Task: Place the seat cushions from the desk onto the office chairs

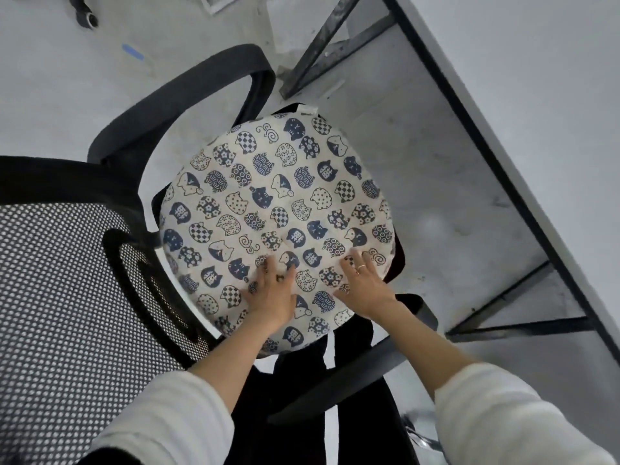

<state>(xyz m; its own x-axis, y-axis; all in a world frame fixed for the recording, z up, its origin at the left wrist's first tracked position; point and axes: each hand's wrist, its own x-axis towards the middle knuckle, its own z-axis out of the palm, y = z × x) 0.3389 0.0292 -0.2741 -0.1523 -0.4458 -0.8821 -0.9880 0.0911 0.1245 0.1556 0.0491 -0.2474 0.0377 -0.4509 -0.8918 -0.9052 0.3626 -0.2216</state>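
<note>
Squarely, cushion (278, 226) within chair (67, 263) arms

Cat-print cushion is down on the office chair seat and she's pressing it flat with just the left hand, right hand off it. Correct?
Not quite. The head view shows both hands on the cushion: the left hand and the right hand each press it with flat fingers. The rest holds: it lies on the office chair seat.

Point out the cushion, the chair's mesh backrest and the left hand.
cushion (268, 203): head view, middle of its cat-print top.
mesh backrest (60, 280): head view, middle of the mesh panel.
left hand (271, 293): head view, back of the hand.
</note>
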